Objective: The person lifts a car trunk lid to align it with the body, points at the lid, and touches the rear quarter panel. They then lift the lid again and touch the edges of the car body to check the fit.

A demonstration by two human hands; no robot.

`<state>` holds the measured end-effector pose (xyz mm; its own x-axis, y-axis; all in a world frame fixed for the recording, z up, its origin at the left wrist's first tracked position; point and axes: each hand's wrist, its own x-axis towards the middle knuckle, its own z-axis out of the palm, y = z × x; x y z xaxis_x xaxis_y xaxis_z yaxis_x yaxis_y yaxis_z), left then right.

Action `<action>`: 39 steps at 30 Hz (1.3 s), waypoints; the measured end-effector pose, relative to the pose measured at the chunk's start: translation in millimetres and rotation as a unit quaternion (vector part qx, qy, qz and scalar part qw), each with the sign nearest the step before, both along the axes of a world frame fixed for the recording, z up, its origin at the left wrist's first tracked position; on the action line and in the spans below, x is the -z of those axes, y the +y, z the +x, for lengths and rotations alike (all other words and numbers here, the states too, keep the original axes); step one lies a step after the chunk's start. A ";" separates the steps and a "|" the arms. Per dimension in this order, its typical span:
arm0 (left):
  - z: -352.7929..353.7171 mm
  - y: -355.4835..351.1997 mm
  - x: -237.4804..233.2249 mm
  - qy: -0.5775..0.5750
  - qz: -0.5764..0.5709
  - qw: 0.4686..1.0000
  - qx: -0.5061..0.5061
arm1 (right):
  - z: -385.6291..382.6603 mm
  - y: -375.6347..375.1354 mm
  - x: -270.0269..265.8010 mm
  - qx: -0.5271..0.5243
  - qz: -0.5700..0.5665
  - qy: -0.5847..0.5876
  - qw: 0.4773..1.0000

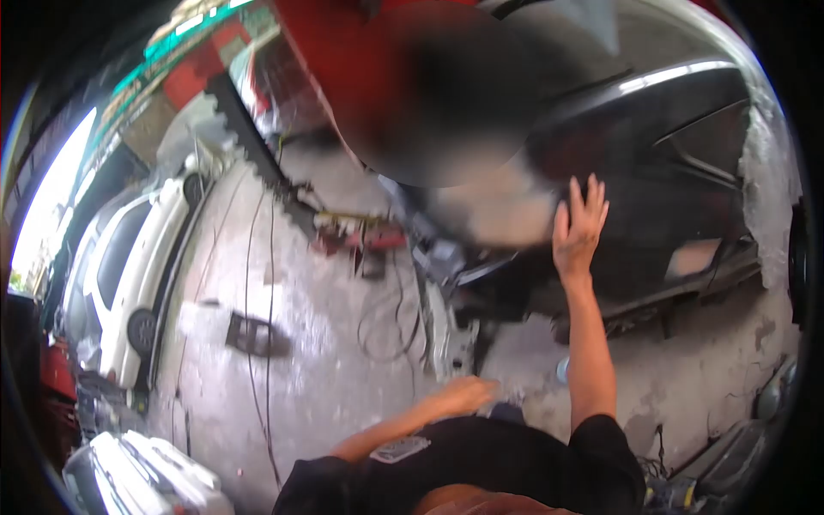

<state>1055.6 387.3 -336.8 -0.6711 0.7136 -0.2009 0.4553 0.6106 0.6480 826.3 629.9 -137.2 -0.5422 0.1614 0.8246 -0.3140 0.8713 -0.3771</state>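
Note:
My right hand (581, 225) rests against, or just over, a dark car body panel (639, 206), its fingers spread and nothing in it. A tan, sanded-looking patch (502, 206) lies just left of this hand on the panel. Low in the centre, my left hand (468, 394) is held in front of my dark shirt, below the metal end of the car's front structure (446, 335). Its fingers are blurred, and I cannot make out whether they hold anything.
A red metal stand (365, 239) is on the concrete floor left of the car. Black cables (271, 343) cross the floor beside a dark square frame (249, 333). A white car (129, 275) is at the far left; plastic sheeting (766, 189) hangs at the right.

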 end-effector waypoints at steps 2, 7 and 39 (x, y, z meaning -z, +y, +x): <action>49.8 -62.8 40.4 -0.077 -0.064 0.994 -0.045 | 6.2 -45.5 4.9 -0.041 -0.004 0.015 0.999; 179.8 -251.0 195.1 -0.017 0.003 1.000 -0.018 | -2.2 -125.5 37.3 0.046 0.116 -0.008 0.992; 142.4 -924.1 198.0 -0.154 0.256 0.447 -0.843 | -165.5 -875.9 174.3 -0.529 -0.125 -0.329 0.772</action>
<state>1198.1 -536.8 -534.9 -0.3384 -0.7495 -0.5690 -0.5306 -0.3474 0.7732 660.8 -246.1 -311.5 -0.7687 -0.5488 0.3284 -0.4684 0.1334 -0.8734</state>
